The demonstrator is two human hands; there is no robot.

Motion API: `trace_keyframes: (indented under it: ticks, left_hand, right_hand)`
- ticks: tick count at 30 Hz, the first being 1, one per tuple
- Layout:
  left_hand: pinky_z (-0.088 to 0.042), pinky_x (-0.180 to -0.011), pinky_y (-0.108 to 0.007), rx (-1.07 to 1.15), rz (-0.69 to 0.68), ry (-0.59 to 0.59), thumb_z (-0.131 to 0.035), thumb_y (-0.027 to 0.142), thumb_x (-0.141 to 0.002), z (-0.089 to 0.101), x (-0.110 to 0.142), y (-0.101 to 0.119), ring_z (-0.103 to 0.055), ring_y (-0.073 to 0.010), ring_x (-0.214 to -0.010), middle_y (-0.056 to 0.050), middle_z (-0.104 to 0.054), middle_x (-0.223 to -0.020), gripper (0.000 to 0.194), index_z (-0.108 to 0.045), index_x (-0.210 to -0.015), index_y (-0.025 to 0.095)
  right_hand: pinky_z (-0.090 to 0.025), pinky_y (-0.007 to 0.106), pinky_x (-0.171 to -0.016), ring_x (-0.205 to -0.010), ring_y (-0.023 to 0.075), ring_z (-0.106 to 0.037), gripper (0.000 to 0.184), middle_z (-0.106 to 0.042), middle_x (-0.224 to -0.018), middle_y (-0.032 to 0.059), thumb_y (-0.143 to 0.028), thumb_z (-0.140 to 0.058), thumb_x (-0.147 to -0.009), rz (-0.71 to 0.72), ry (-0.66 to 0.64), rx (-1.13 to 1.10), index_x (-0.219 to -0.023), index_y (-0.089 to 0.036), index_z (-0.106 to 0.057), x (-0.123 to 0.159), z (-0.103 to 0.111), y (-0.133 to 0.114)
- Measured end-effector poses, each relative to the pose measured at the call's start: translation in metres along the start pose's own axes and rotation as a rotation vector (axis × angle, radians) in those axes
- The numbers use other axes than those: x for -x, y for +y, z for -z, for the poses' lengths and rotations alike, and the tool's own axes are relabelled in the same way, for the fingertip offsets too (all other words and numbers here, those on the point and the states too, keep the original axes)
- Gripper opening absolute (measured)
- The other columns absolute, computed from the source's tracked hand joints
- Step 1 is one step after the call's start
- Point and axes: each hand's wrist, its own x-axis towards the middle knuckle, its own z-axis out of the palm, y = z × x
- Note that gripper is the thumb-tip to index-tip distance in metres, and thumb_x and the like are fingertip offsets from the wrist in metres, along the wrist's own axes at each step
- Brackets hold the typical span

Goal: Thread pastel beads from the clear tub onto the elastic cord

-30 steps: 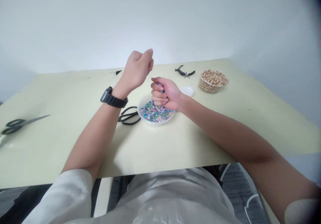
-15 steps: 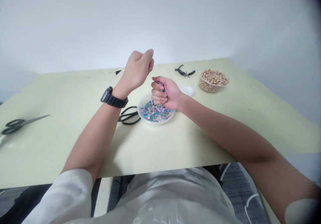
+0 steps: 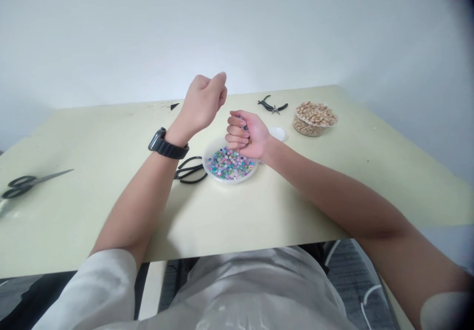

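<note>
My left hand is raised and closed, thumb pressed against the curled index finger; anything inside is hidden from view. Lower and to its right, my right hand is curled palm-up, with beads showing between fingers and palm. Beneath the right hand stands a white bowl, with many small coloured beads in it. The right hand covers the bowl's upper right rim.
Black-handled scissors lie far left, and black-handled snips sit left of the bowl. Beyond are black pliers, a small white dish and a clear tub of tan, nut-like pieces. A wall borders the table.
My right hand has shifted slightly to the right, and its fingers have curled a little further over the beads. My left hand has stayed in place.
</note>
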Motion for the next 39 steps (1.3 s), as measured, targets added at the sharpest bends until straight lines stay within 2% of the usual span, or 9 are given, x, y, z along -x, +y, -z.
trace_keyframes:
  ticks: [7,12,14,18,22,30,39]
  left_hand:
    - [-0.023,-0.059,-0.03,0.042,-0.002,0.009,-0.028,0.042,-0.104,0.0,0.0,-0.001,-0.026,-0.0123,-0.063,0.001,-0.024,-0.057,0.044,-0.03,-0.065,0.022]
    - [-0.023,-0.058,-0.031,0.067,-0.01,0.02,-0.031,0.039,-0.102,0.0,0.001,0.004,-0.027,-0.0136,-0.062,0.001,-0.025,-0.056,0.042,-0.03,-0.063,0.024]
    - [-0.023,-0.058,-0.031,0.062,-0.004,0.021,-0.03,0.036,-0.102,0.001,0.002,0.006,-0.028,-0.0131,-0.061,0.001,-0.025,-0.056,0.042,-0.03,-0.062,0.024]
    - [-0.024,-0.058,-0.03,0.117,-0.033,0.024,-0.033,0.03,-0.102,0.001,0.002,0.006,-0.026,-0.0108,-0.059,0.002,-0.025,-0.054,0.045,-0.03,-0.058,0.023]
    - [-0.021,-0.056,-0.032,0.237,-0.082,0.058,-0.04,0.027,-0.099,0.0,0.001,0.005,-0.024,-0.0087,-0.053,0.002,-0.025,-0.051,0.05,-0.03,-0.05,0.022]
    - [-0.02,-0.055,-0.033,0.255,-0.103,0.061,-0.041,0.027,-0.098,-0.002,0.002,0.003,-0.022,-0.0094,-0.051,0.002,-0.024,-0.049,0.052,-0.031,-0.048,0.022]
    - [-0.018,-0.053,-0.035,0.266,-0.103,0.087,-0.042,0.032,-0.097,-0.005,0.0,0.002,-0.023,-0.0123,-0.05,0.0,-0.024,-0.047,0.054,-0.03,-0.046,0.023]
  right_hand:
    - [-0.014,0.022,-0.039,-0.041,0.0093,-0.011,0.045,-0.013,-0.043,-0.0064,-0.03,-0.033,-0.104,0.012,-0.031,0.02,-0.066,-0.022,-0.011,-0.001,0.002,-0.001]
    - [-0.013,0.022,-0.036,-0.036,0.0087,-0.013,0.047,-0.017,-0.04,-0.0063,-0.036,-0.034,-0.104,0.013,-0.003,0.273,-0.063,-0.022,-0.017,0.0,-0.006,0.007]
    - [-0.014,0.022,-0.036,-0.035,0.0078,-0.014,0.049,-0.021,-0.039,-0.0061,-0.038,-0.036,-0.104,0.058,0.009,0.425,-0.06,-0.022,-0.022,0.001,-0.011,0.013]
    - [-0.018,0.02,-0.038,-0.036,0.0056,-0.022,0.054,-0.027,-0.04,-0.0051,-0.036,-0.042,-0.105,0.243,0.061,0.713,-0.054,-0.02,-0.032,0.004,-0.019,0.023]
    - [-0.021,0.018,-0.041,-0.039,0.0043,-0.025,0.058,-0.027,-0.042,-0.0045,-0.033,-0.044,-0.105,0.332,0.066,0.827,-0.05,-0.018,-0.035,0.006,-0.021,0.026]
    - [-0.018,0.02,-0.038,-0.037,0.0052,-0.022,0.056,-0.026,-0.042,-0.0052,-0.039,-0.043,-0.105,0.282,0.051,0.777,-0.054,-0.02,-0.034,0.004,-0.016,0.025]
    - [-0.012,0.019,-0.032,-0.034,0.0066,-0.011,0.048,-0.019,-0.039,-0.0067,-0.041,-0.035,-0.104,-0.011,0.001,0.428,-0.062,-0.022,-0.021,0.0,-0.01,0.008]
